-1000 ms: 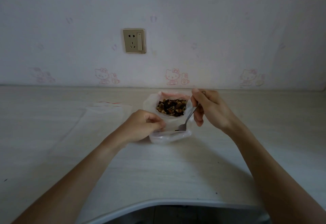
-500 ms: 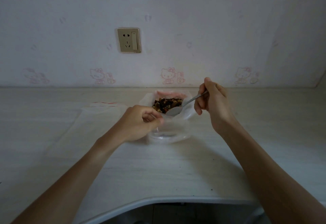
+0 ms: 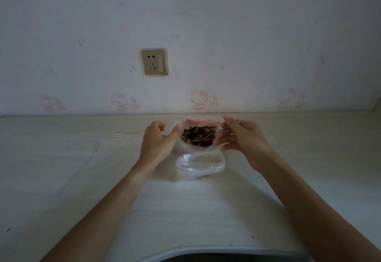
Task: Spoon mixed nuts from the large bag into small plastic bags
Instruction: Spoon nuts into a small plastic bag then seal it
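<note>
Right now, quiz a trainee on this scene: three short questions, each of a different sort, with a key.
1. True or false: the spoon lies in the mixed nuts inside the large bag.
2. Which is nearer the person: A, the small plastic bag, or B, the large bag?
3. Fill in: the wall socket hangs above the ____ hand.

Key: 1 true; 2 A; 3 left.
</note>
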### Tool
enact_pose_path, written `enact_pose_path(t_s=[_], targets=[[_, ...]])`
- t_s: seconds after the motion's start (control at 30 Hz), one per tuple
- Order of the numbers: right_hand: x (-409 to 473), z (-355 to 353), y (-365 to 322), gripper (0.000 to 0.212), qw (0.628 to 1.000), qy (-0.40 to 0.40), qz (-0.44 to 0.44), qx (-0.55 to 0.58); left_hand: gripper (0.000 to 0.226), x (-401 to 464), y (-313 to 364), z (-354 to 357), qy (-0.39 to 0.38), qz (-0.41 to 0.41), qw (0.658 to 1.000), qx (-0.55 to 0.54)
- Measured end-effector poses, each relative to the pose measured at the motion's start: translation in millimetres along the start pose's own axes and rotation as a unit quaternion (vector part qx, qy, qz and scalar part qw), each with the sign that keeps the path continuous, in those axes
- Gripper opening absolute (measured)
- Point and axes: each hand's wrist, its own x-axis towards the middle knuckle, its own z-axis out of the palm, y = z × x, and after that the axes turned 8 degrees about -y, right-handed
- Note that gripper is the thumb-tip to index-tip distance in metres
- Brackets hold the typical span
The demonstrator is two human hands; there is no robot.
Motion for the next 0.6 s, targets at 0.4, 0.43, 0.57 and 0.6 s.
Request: enact_pose_path(t_s=[0.4, 0.43, 0.57, 0.6], targets=[[8.7, 12.7, 17.4, 0.039, 1.0, 0.021, -0.004, 0.004, 0.015, 6.3, -13.3, 18.4, 0.006, 0.064, 0.989, -0.136], [9.1, 14.1, 19.0, 0.039, 1.0, 0.025, -0.005, 0.01, 0.014, 6.4, -13.6, 18.7, 0.009, 0.071, 0.987, -0.145], [10.2, 15.5, 21.2, 0.038, 0.999, 0.033, -0.005, 0.024, 0.015, 6.4, -14.9, 18.5, 0.01, 0.095, 0.982, -0.163], [10.6, 15.0, 21.9, 0.037, 0.999, 0.035, -0.007, 0.026, 0.016, 6.5, -14.9, 18.4, 0.011, 0.1, 0.981, -0.166]])
